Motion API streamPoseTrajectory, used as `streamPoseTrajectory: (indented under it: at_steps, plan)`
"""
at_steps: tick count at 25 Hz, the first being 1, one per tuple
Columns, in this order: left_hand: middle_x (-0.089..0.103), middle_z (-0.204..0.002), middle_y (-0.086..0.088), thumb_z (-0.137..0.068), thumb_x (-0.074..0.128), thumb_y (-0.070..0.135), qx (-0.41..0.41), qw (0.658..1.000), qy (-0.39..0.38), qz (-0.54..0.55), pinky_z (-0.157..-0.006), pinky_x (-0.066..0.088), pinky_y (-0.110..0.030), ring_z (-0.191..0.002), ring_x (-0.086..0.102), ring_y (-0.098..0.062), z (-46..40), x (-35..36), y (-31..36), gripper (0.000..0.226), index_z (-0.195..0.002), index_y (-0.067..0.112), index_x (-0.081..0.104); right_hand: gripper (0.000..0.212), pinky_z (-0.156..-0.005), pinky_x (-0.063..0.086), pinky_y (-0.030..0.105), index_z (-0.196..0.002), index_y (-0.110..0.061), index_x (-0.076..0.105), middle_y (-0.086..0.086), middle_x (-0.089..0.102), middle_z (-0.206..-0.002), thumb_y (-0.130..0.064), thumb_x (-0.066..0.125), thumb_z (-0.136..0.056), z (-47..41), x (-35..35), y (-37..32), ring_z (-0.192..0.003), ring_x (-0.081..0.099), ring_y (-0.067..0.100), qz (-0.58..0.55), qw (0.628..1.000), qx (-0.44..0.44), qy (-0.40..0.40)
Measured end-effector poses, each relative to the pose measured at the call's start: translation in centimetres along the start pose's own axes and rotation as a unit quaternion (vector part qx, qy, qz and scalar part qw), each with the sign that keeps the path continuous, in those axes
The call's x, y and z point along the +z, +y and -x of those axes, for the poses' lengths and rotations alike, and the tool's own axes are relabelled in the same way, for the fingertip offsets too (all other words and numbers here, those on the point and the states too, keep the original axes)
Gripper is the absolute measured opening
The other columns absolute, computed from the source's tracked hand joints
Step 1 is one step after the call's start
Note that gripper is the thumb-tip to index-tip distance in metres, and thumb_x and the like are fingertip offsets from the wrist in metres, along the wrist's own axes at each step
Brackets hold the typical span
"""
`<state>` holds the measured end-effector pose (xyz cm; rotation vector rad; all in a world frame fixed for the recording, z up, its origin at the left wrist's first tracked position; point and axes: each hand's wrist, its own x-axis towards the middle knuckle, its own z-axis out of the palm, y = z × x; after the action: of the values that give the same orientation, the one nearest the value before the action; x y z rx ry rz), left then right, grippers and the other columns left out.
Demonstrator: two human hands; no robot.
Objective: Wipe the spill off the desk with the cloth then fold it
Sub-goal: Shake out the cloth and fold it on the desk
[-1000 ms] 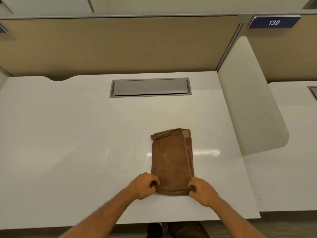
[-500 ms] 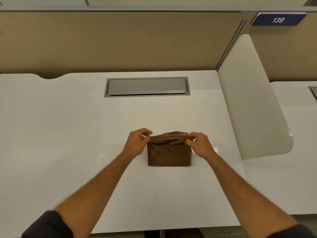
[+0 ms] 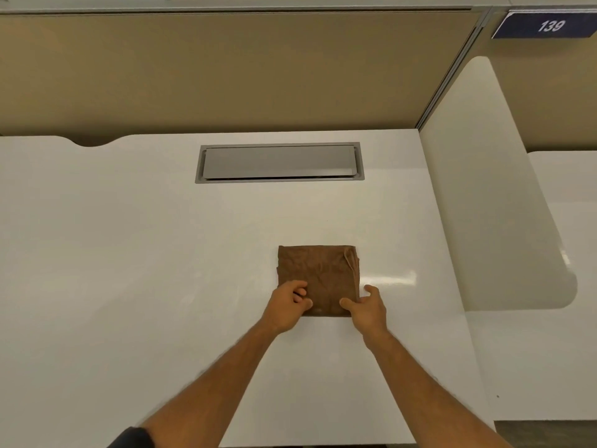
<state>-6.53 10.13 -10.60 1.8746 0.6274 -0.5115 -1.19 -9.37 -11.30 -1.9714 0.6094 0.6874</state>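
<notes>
The left hand (image 3: 288, 304) sits at the near-left corner of the cloth (image 3: 318, 279), fingers curled loosely with the tips on the fabric and nothing pinched between them, as far as can be seen. The right hand (image 3: 366, 307) rests at the near-right corner, thumb on top of the cloth and fingers spread over its right edge onto the desk (image 3: 129, 253); it is open and presses rather than grips.

A second ago the cloth was a long strip with both hands pinching its near end. Half a second ago that end had been carried over to the far end. Now the hands have come back to the near edge, and the cloth lies as a flat, roughly square packet, layered hems showing at its far-right corner. The fold looks all but done, only smoothing or letting go left. No wet patch shows on the desk; a bright streak right of the cloth looks like a light reflection.

The cloth lies right of the desk's middle, nearer the front edge than the metal cable hatch (image 3: 279, 162) by the back edge. On the partition beyond the desk's back-right corner, a dark blue sign (image 3: 546, 25) reads "139". No other writing can be read.
</notes>
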Motion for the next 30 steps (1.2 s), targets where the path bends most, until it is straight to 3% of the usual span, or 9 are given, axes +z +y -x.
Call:
streamPoseTrajectory:
  at_steps: [5,8,10,13,16,19,22,25,30]
  plan:
    - [0.070,-0.125,-0.004,-0.101,0.066,0.032,-0.056,0.995,-0.037,0.080,-0.099,0.053,-0.028,-0.113,0.068,-0.021,-0.5,-1.6,1.6,0.046,-0.142,0.016,0.057,0.045,-0.079,0.058,0.033,-0.123,-0.009,0.062,0.007,0.072,-0.112,-0.006,0.075,-0.081,0.2,1.1,-2.3,-0.096,0.068,0.023,-0.099,0.994,-0.005,-0.042]
    - [0.075,-0.121,-0.005,-0.102,0.062,0.038,-0.062,0.975,-0.027,0.214,-0.093,0.057,-0.029,-0.107,0.073,-0.019,-1.2,-3.2,3.4,0.029,-0.126,0.022,0.067,0.051,-0.086,0.056,0.030,-0.131,-0.017,0.059,-0.007,0.066,-0.113,-0.012,0.072,-0.082,2.7,3.1,-4.1,-0.105,0.065,0.018,0.015,0.987,-0.160,-0.022]
    - [0.079,-0.114,-0.003,-0.097,0.067,0.044,-0.061,0.958,-0.037,0.276,-0.090,0.059,-0.031,-0.105,0.075,-0.020,-2.0,-4.0,4.4,0.029,-0.117,0.023,0.071,0.057,-0.086,0.052,0.022,-0.139,-0.020,0.053,-0.007,0.059,-0.118,-0.013,0.069,-0.085,4.5,5.3,-4.5,-0.105,0.061,0.015,0.107,0.947,-0.297,-0.054]
    - [0.076,-0.117,-0.008,-0.092,0.074,0.028,-0.058,0.986,0.019,0.157,-0.085,0.058,-0.029,-0.103,0.072,-0.023,-2.7,-4.6,4.1,0.031,-0.120,0.015,0.069,0.055,-0.096,0.054,0.034,-0.141,-0.019,0.052,0.002,0.061,-0.124,-0.020,0.072,-0.090,5.6,8.1,-4.1,-0.110,0.058,0.019,0.212,0.895,-0.356,-0.166]
    - [0.070,-0.126,-0.012,-0.096,0.067,0.011,-0.066,0.992,0.102,0.024,-0.070,0.049,-0.019,-0.096,0.063,-0.019,-2.8,-4.6,2.2,0.038,-0.134,0.010,0.060,0.042,-0.097,0.053,0.036,-0.133,-0.017,0.060,0.003,0.064,-0.119,-0.025,0.070,-0.093,5.6,8.4,-2.6,-0.110,0.056,0.021,0.180,0.925,-0.309,-0.128]
    - [0.066,-0.130,-0.010,-0.096,0.071,0.016,-0.042,0.987,0.153,-0.029,-0.086,0.056,-0.031,-0.105,0.066,-0.024,-2.5,-4.1,1.1,0.051,-0.143,0.015,0.052,0.048,-0.095,0.052,0.036,-0.136,-0.015,0.054,0.006,0.058,-0.127,-0.023,0.072,-0.092,4.8,7.3,-1.3,-0.118,0.055,0.024,0.118,0.967,-0.223,0.020]
    - [0.067,-0.130,-0.011,-0.092,0.077,0.023,-0.072,0.986,0.148,-0.011,-0.095,0.056,-0.039,-0.113,0.067,-0.029,-1.7,-3.5,0.2,0.065,-0.148,0.014,0.046,0.075,-0.096,0.051,0.035,-0.149,-0.014,0.037,0.010,0.058,-0.131,-0.026,0.078,-0.088,3.9,6.9,-1.0,-0.115,0.059,0.026,0.062,0.992,-0.093,-0.059]
    - [0.069,-0.129,-0.014,-0.092,0.077,0.029,-0.092,0.988,0.115,0.047,-0.093,0.058,-0.037,-0.107,0.069,-0.027,-0.3,-3.0,-0.8,0.062,-0.145,0.012,0.048,0.078,-0.078,0.051,0.026,-0.149,-0.019,0.032,0.010,0.063,-0.119,-0.019,0.078,-0.087,3.9,7.1,-1.6,-0.098,0.062,0.021,-0.021,0.991,-0.006,-0.129]
    - [0.074,-0.121,-0.011,-0.097,0.062,0.056,-0.178,0.956,0.045,0.230,-0.091,0.059,-0.039,-0.106,0.072,-0.028,2.2,-3.6,-2.5,0.057,-0.134,0.012,0.063,0.024,-0.077,0.057,0.035,-0.110,-0.014,0.070,0.012,0.074,-0.113,-0.012,0.072,-0.086,4.9,5.5,-5.7,-0.101,0.068,0.024,-0.168,0.966,0.054,-0.190]
